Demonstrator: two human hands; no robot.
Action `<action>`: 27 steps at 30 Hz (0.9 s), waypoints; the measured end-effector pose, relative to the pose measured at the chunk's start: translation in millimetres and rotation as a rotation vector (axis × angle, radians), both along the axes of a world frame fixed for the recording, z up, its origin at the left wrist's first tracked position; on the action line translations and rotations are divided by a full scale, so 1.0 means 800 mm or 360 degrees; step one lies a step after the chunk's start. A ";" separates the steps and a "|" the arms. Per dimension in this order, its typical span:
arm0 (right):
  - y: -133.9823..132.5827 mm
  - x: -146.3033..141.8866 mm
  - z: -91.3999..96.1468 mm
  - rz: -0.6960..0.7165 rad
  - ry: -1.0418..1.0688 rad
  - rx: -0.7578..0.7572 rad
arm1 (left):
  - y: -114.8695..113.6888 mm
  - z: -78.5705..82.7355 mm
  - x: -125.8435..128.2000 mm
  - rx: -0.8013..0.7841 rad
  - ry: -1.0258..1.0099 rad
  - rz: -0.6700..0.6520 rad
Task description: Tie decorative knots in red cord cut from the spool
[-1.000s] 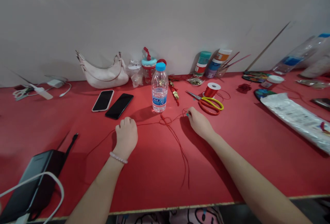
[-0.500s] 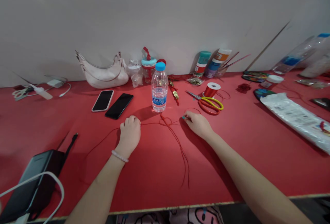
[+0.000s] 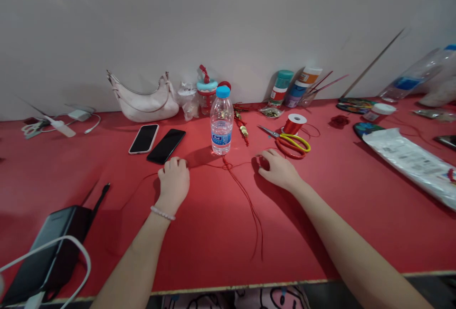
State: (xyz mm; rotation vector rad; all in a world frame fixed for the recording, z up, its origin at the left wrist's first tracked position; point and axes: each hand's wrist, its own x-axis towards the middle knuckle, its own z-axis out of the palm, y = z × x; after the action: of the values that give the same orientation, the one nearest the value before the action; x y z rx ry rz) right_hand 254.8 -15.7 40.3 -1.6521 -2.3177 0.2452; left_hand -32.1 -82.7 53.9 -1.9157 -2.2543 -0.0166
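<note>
A knotted red cord (image 3: 245, 195) lies on the red table, its top end at the foot of a water bottle (image 3: 221, 131) with a blue cap. Two strands hang from the knot toward me; thinner strands run out sideways. My left hand (image 3: 174, 178), wearing a pale bead bracelet (image 3: 163, 212), is closed on the left strand, fingertips partly hidden. To the right of the knot, my right hand (image 3: 277, 170) rests with thumb and forefinger apart, close to the right strand. Scissors (image 3: 287, 141) with yellow and red handles lie beyond it, beside a spool of red cord (image 3: 295, 124).
Two phones, one white-edged (image 3: 144, 139) and one black (image 3: 166, 145), lie beyond my left hand. A white handbag (image 3: 146, 105) and lidded cup (image 3: 207, 96) stand against the partition. At left is a black power bank (image 3: 53, 247); at right, a plastic-wrapped packet (image 3: 409, 162).
The small loop at the knot has drawn smaller. My left hand has shifted slightly left, and the thumb and forefinger of my right hand have parted.
</note>
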 end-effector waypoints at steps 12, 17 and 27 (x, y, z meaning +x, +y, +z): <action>0.001 -0.047 -0.021 0.0466 0.0367 0.0014 | 0.021 -0.004 0.053 -0.0118 -0.0340 -0.0771; 0.004 -0.058 -0.017 0.0426 0.0261 -0.0046 | 0.038 -0.014 0.060 -0.0110 -0.0432 -0.0706; 0.007 -0.067 -0.023 0.0246 -0.0131 0.0083 | 0.041 -0.024 0.056 0.0015 -0.0485 -0.0556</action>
State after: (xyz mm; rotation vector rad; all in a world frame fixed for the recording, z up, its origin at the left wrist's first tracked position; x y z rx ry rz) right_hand 201.4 -10.2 21.9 -1.4868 -2.4948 0.1497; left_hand 13.1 -49.8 34.5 -2.4164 -2.0437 -0.3902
